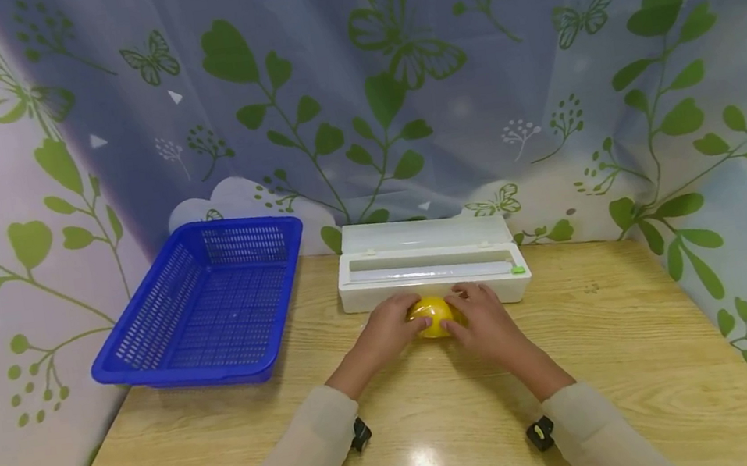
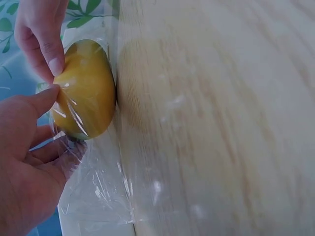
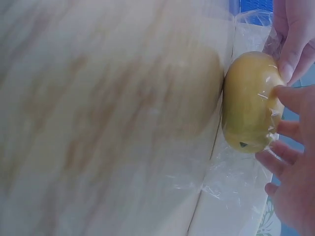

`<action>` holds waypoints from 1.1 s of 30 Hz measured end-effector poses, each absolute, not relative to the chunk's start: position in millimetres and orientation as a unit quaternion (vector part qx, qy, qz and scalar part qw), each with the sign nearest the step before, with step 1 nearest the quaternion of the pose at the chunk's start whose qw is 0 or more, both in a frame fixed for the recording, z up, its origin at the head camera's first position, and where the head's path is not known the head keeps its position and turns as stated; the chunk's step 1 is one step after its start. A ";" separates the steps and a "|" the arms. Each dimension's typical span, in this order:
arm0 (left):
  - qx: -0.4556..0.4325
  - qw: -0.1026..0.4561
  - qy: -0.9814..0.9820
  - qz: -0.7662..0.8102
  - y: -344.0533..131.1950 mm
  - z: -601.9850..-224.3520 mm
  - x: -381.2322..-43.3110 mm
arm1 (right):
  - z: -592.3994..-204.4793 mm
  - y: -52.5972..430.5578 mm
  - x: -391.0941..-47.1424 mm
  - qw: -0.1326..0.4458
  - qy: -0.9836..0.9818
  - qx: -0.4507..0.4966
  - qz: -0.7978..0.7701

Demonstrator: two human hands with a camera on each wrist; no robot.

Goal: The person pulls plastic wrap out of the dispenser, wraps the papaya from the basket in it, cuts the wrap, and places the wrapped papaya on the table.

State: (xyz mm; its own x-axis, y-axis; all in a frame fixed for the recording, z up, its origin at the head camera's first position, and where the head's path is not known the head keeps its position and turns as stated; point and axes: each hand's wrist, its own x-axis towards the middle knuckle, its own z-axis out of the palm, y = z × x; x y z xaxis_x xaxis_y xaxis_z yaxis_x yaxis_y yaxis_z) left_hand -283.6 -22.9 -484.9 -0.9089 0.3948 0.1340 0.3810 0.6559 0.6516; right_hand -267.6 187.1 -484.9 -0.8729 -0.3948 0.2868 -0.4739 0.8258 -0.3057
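At the left, a blue basket (image 1: 234, 306) stood on the table (image 1: 439, 405). Next, the grip of the left hand (image 1: 388, 328) held one side of a yellow fruit (image 1: 432, 310) covered in clear film (image 2: 96, 196), on the table just before an open-lidded white box (image 1: 388, 292). The grip of the right hand (image 1: 482, 319) held its other side.

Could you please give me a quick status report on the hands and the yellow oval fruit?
Left hand, right hand: both holding yellow oval fruit. Clear crinkled plastic film over it. Open white rectangular box just beyond; no obstruction apparent.
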 end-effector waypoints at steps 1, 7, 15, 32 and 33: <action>0.214 0.009 0.910 0.355 -22.7 -485.2 -283.8 | -485.4 186.8 -268.1 0.110 -0.948 0.230 0.187; 0.209 0.013 0.910 0.357 -20.8 -485.8 -284.5 | -488.0 185.4 -267.6 0.119 -0.949 0.234 0.173; 0.206 0.010 0.912 0.354 -18.8 -485.8 -283.4 | -487.1 185.2 -263.5 0.098 -0.959 0.206 0.166; 0.218 -0.029 0.920 0.325 -23.6 -481.6 -271.3 | -481.1 189.2 -251.5 0.143 -0.948 0.214 0.186; 0.219 -0.031 0.918 0.328 -23.7 -480.5 -270.5 | -479.9 190.3 -250.4 0.137 -0.947 0.210 0.199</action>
State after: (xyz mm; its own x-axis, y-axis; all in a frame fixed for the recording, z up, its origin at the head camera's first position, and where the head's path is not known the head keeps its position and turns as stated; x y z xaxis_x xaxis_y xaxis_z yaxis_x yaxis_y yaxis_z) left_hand -270.5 -23.7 -480.5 -0.9020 0.3819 0.2013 0.4230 0.6886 0.5890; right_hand -250.4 190.3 -479.9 -0.8745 -0.3429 0.3429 -0.4520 0.8326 -0.3201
